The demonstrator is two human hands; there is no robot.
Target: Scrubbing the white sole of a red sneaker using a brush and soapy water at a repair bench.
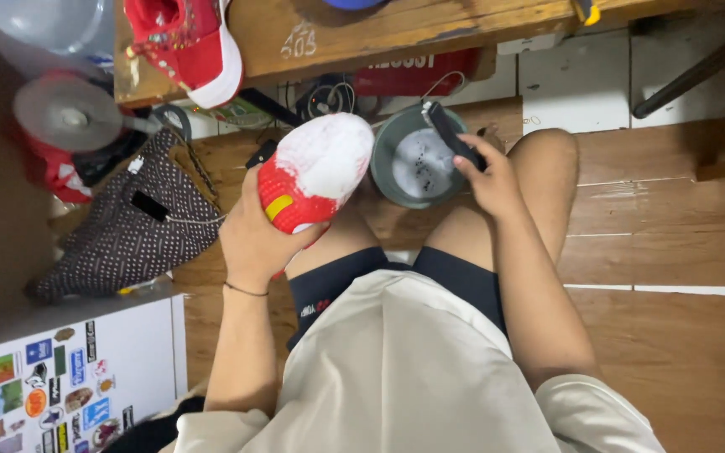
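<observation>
While soapy, red shoe sole-up inside left grip, black brush inside right grip over bowl

A wooden plank floor fills the right side and middle of the frame, meeting white tiles toward the top. Directly on the planks, at centre top, stands a grey-green bowl holding soapy water. At the left, a dark dotted bag lies slumped on the floor. Along the top edge runs a worn wooden bench, and on its left end a red shoe with a white sole rests on its side.
</observation>
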